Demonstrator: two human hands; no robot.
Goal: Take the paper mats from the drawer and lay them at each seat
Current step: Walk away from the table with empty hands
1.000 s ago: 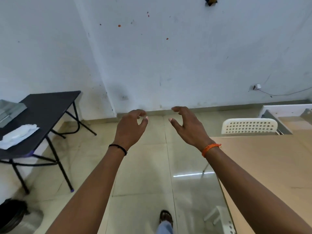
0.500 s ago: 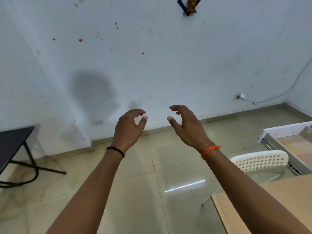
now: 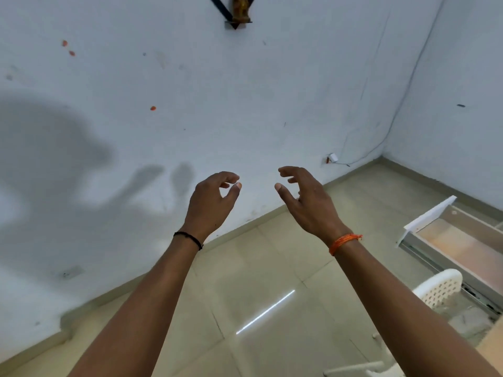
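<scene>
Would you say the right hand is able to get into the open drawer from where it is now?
Probably not yet: the right hand is raised and empty, apart from the open drawer, though nothing blocks the way.

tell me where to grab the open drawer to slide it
Judging by its pose, take the drawer by its white front panel, which stands upright at the near-left end. Come from the left over the panel's top edge; both hands are empty.
</scene>
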